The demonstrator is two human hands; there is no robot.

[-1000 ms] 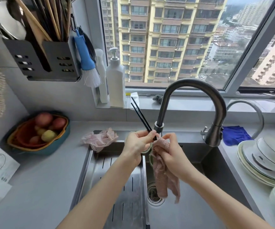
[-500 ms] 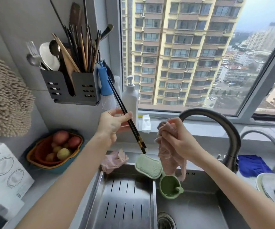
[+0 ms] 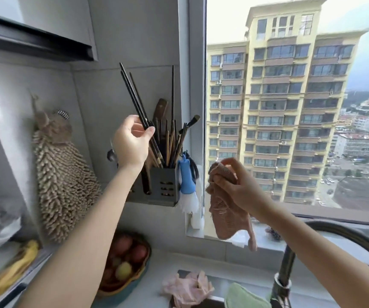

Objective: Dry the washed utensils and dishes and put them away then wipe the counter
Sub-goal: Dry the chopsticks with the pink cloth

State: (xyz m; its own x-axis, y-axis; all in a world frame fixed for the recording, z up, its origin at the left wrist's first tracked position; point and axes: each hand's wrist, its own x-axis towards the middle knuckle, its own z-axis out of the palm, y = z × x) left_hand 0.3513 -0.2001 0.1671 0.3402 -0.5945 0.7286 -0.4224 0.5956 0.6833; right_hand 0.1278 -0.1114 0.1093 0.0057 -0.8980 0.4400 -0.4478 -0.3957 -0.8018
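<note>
My left hand [image 3: 132, 142] pinches the chopsticks [image 3: 132, 92] at the mouth of the holder [image 3: 163, 185], my right hand [image 3: 241, 187] grips the cloth [image 3: 223, 216]; I judge dishes and counter wiping remain

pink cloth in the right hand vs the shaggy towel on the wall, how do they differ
The pink cloth is thin and smooth-knit; the shaggy towel is thick with nubby tufts. The pink cloth is bunched in the right hand; the shaggy towel hangs on the wall, untouched. The cloth is pink, the towel beige. Both dangle downward.
</note>
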